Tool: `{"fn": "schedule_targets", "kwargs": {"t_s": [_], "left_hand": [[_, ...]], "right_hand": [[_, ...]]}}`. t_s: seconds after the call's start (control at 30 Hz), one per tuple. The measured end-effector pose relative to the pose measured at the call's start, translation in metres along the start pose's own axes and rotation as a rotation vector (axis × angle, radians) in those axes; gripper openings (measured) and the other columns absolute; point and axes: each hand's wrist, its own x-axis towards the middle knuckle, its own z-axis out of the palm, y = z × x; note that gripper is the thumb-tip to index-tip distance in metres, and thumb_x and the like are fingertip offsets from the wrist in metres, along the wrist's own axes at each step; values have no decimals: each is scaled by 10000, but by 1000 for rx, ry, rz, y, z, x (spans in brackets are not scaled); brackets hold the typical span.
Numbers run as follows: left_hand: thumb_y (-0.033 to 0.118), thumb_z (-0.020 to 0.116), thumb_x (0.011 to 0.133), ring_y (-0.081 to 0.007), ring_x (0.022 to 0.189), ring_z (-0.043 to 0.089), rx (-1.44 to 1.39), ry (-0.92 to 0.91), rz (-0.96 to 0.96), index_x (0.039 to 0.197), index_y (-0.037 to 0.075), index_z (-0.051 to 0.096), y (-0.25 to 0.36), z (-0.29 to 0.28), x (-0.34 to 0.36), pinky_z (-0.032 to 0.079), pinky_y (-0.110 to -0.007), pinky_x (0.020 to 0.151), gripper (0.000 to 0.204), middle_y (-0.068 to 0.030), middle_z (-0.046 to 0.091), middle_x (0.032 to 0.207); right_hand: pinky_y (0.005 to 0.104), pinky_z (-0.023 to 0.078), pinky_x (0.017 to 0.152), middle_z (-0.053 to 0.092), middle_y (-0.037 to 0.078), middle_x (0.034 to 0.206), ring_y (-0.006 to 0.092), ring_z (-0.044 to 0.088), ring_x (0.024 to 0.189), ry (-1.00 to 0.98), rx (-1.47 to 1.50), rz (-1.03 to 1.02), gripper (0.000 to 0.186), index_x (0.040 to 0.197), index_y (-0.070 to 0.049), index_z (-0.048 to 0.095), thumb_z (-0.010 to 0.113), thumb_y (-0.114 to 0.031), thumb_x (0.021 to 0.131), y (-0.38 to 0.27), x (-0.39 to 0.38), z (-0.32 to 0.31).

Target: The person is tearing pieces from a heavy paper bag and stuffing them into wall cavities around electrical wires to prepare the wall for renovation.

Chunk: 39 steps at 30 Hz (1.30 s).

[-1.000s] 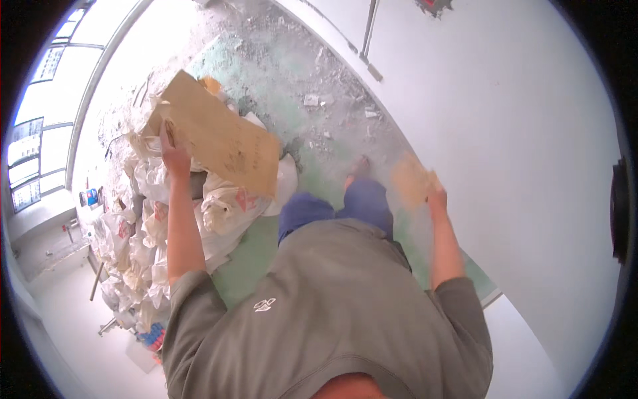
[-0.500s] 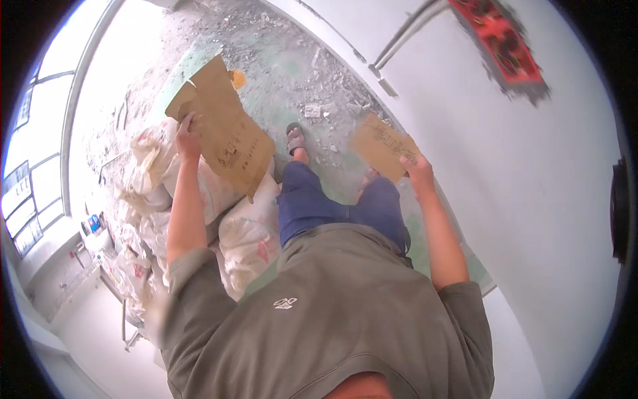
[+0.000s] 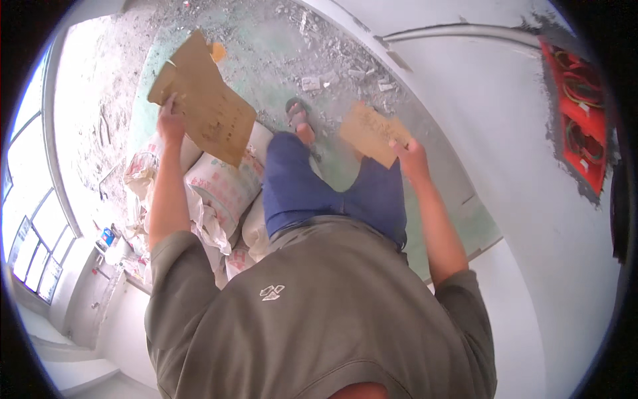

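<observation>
Rubble-strewn floor (image 3: 266, 46), white sacks (image 3: 219, 193) at nine o'clock.
Left hand (image 3: 171, 121) grips the large cardboard sheet (image 3: 206, 106); right hand (image 3: 412, 156) grips the small cardboard piece (image 3: 372, 133).

Sacks (image 3: 219, 193) lie left of the person's sandalled foot (image 3: 299, 120)

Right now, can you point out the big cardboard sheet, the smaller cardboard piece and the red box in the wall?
big cardboard sheet (image 3: 211, 113): head view, middle of its flat face.
smaller cardboard piece (image 3: 372, 133): head view, centre of the piece.
red box (image 3: 577, 126): head view, its open red interior.
</observation>
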Motion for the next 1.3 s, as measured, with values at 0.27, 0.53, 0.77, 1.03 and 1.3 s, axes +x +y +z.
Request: {"fn": "schedule_targets", "kwargs": {"t_s": [0.27,0.53,0.77,1.03,1.3], "left_hand": [[154,522,908,-353,1116,578,80,-33,51,1234,206,618,-11,31,70,474,-399,910,343,-172,608,1216],[164,531,893,-302,1150,571,42,-254,212,1197,168,634,-29,74,175,461,-380,940,322,-135,602,1249],[220,616,861,-309,1019,634,46,-567,45,1101,128,676,-88,163,250,481,-383,910,264,-117,691,1041],[184,680,804,-336,1271,450,-215,-69,588,1107,140,677,114,256,250,370,-417,1049,306,-177,574,1268],[262,621,870,-352,1081,576,121,-161,830,1091,82,668,193,285,257,463,-429,934,288,-166,594,1212]], "right_hand": [[353,493,739,687,182,899,256,666,840,80,-173,-58,345,1021,46,620,665,-235,825,-22,77,-1],[367,487,730,674,190,872,261,657,815,164,-122,19,311,982,49,614,660,-217,826,-43,88,22],[332,489,749,678,81,908,168,623,820,-75,165,6,323,1075,24,624,673,-197,845,-77,203,82],[302,474,846,656,79,1045,132,587,943,-322,170,-235,383,1202,17,572,640,-159,868,-69,310,91],[287,471,845,642,61,1047,113,580,955,-191,-100,-408,353,1188,1,569,624,-174,887,-67,320,83]]}}
